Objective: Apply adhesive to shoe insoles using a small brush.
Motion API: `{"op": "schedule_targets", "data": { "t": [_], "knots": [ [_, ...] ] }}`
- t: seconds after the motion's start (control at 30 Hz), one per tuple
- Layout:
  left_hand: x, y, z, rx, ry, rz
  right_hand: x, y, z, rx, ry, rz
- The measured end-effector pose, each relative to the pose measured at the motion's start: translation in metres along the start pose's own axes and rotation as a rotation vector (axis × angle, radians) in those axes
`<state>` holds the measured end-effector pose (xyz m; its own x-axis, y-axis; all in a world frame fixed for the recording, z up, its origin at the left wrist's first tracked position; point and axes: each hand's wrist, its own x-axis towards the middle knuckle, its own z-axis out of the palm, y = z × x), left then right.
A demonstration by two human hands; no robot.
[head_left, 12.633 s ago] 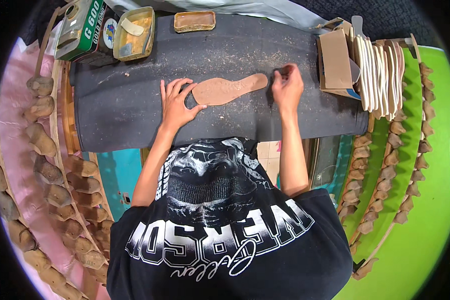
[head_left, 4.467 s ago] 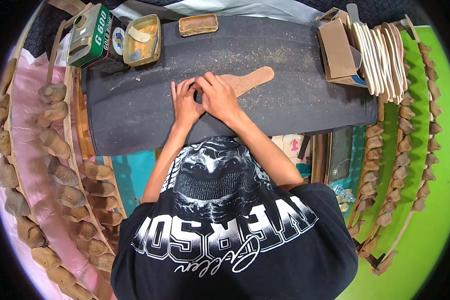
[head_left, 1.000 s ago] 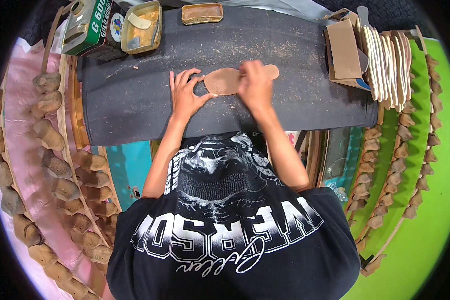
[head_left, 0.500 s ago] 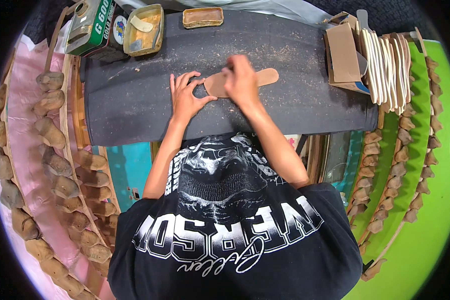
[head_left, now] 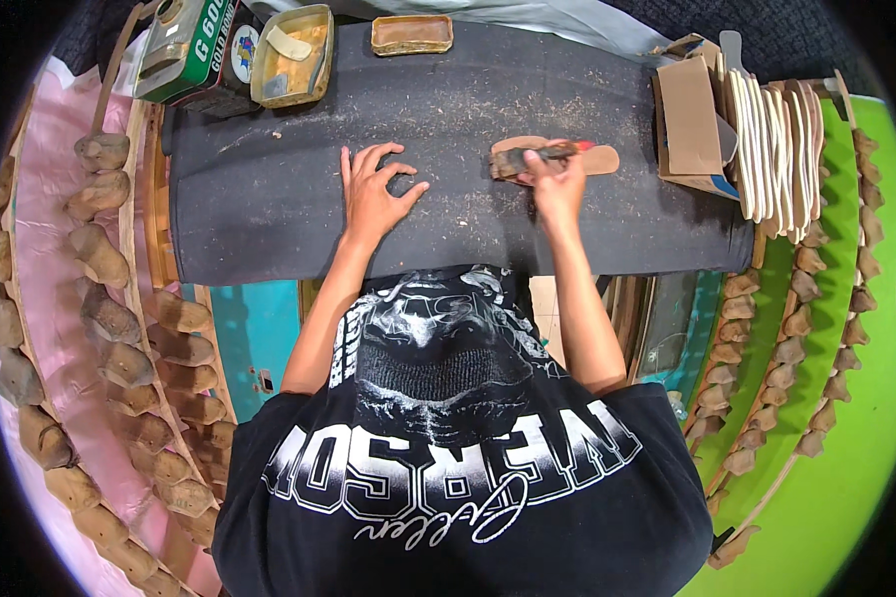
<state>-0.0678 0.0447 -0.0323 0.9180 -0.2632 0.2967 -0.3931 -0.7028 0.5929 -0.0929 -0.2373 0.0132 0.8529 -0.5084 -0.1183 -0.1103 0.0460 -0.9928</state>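
I see the tan insole piece (head_left: 553, 159) lying flat on the dark work mat (head_left: 269, 214), right of centre and toward the far edge. My right hand (head_left: 558, 184) is on top of it, fingers curled down around its middle part, gripping it; the rounded end sticks out to the right past the fingers and a darker, worn-looking end shows to the left. Whether the piece is lifted off the mat or pressed onto it I cannot tell. My left hand (head_left: 373, 189) lies well apart from the piece, to its left, palm down on the mat with fingers spread and holding nothing.

The mat is dusted with pale crumbs and covers a long bench. At its far left stand a green tin can (head_left: 184, 45) and a yellowish tray (head_left: 294, 40) with a scrap in it; a smaller brown tray (head_left: 411, 33) sits just beside it. At the right end a cardboard box (head_left: 689, 114) stands next to a stack of pale sole cut-outs (head_left: 772, 144) set on edge. Rows of brown shoe lasts (head_left: 110, 318) line curved racks on the left over pink sheeting, and more line the racks on the right over a bright green floor (head_left: 846, 468).

Both forearms reach forward from the lower edge, the right one straighter, the left angled inward.
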Motion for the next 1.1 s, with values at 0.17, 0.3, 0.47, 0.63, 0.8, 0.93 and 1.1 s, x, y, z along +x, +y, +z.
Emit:
{"op": "schedule_targets", "data": {
  "t": [0.17, 0.3, 0.47, 0.63, 0.8, 0.93, 1.1],
  "knots": [
    [0.018, 0.035, 0.000, 0.037, -0.094, 0.011, 0.025, -0.012, -0.056, -0.329, 0.199, -0.240],
    [0.041, 0.063, 0.030, -0.083, -0.261, 0.151, 0.014, -0.023, -0.049, -0.647, 0.168, -0.478],
    [0.064, 0.081, 0.069, -0.061, -0.328, 0.184, -0.001, -0.025, -0.031, -0.692, 0.129, -0.486],
    [0.062, 0.070, 0.064, -0.140, -0.280, 0.188, -0.021, -0.021, -0.015, -0.793, -0.028, -0.644],
    [0.042, 0.047, 0.027, 0.017, -0.172, 0.193, -0.050, -0.009, 0.013, -0.479, -0.180, -0.526],
    [0.013, 0.024, -0.009, 0.101, -0.143, 0.134, -0.022, 0.013, -0.007, -0.309, -0.057, -0.289],
    [-0.010, 0.018, -0.029, 0.098, -0.152, 0.047, 0.003, -0.012, -0.018, -0.381, 0.145, -0.345]
  ]
}}
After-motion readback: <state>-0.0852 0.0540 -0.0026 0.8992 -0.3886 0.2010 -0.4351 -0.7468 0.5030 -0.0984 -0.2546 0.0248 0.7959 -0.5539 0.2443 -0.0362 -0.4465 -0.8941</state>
